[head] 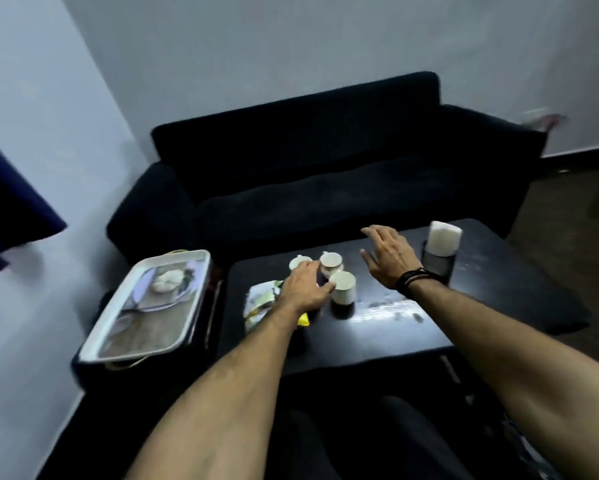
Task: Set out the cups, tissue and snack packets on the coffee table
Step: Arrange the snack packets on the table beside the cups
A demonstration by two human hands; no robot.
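Meanwhile, three white cups (329,273) stand clustered near the far left of the dark coffee table (377,337). Reaching among them, the left hand (305,287) has fingertips at the nearest cup (whether it grips one I cannot tell). Snack packets (261,301) lie under that wrist. Spread and holding nothing, the right hand (389,254) hovers left of the tissue (444,238) in its holder at the far right.
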